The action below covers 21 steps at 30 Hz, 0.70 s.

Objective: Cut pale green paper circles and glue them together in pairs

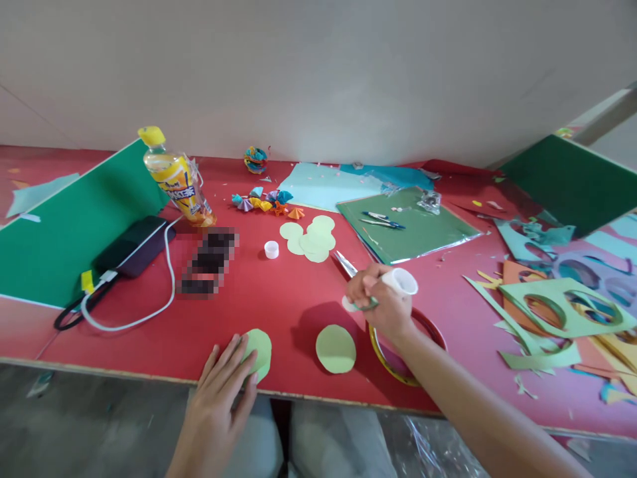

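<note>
My left hand (223, 385) lies flat at the table's front edge, fingers stretched out, its fingertips on pale green paper circles (260, 348) that overlap. Closed around a small white plastic container (404, 281), my right hand (381, 299) is over the table; something greenish shows at its fingers, too hidden to name. Between the hands lies a single pale green circle (336, 349). Scissors (344, 263) point away from under my right hand, their handles hidden. A yellow-and-red ring (375, 345) sits partly beneath my right forearm. A white cap (271, 249) rests farther back.
More green circles (317, 239) overlap mid-table. Folded paper pieces (269, 201) and a drink bottle (176, 179) stand behind. A power bank (134, 245) with a white cable is left. Pens (383, 222) lie on a green sheet (423, 232); cut paper scraps (562, 312) cover the right.
</note>
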Motion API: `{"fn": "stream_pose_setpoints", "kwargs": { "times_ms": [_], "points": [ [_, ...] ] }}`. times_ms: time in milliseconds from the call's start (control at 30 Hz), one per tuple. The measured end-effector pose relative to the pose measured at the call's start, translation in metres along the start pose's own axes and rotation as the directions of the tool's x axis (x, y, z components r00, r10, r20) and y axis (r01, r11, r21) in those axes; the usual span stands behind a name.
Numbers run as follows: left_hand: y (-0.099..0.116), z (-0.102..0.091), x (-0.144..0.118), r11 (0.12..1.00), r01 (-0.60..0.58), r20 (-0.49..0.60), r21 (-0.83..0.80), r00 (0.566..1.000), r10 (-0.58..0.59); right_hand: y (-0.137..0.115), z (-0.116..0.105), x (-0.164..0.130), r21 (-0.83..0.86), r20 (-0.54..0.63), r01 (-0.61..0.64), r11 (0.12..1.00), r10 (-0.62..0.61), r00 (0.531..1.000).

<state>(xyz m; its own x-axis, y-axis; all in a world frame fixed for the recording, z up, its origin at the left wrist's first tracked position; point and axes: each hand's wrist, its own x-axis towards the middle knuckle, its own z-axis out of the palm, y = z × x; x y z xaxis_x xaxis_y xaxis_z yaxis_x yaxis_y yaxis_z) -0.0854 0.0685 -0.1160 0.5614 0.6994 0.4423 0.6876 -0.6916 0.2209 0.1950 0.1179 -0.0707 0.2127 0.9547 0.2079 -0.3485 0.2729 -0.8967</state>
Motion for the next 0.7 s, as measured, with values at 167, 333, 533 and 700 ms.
{"fn": "stream_pose_setpoints", "kwargs": {
  "times_ms": [167,333,533,700],
  "points": [
    [0.001,0.001,0.002,1.000,0.007,-0.012,-0.008,1.000,-0.007,-0.010,0.012,-0.021,-0.220,0.209,-0.187,0.957,0.234,0.950],
    [0.004,0.003,0.003,0.999,0.034,-0.012,-0.001,0.999,-0.034,-0.007,0.021,-0.044,-0.418,0.262,-0.206,0.885,0.334,0.905],
    [0.005,0.005,0.002,0.999,0.048,-0.019,0.012,0.999,-0.047,0.000,0.022,-0.040,-0.433,0.163,-0.160,0.887,0.251,0.954],
    [0.007,0.005,0.002,0.998,0.064,-0.033,0.012,0.997,-0.064,-0.003,0.024,-0.046,-0.463,0.308,-0.174,0.869,0.342,0.888]
  ]
}}
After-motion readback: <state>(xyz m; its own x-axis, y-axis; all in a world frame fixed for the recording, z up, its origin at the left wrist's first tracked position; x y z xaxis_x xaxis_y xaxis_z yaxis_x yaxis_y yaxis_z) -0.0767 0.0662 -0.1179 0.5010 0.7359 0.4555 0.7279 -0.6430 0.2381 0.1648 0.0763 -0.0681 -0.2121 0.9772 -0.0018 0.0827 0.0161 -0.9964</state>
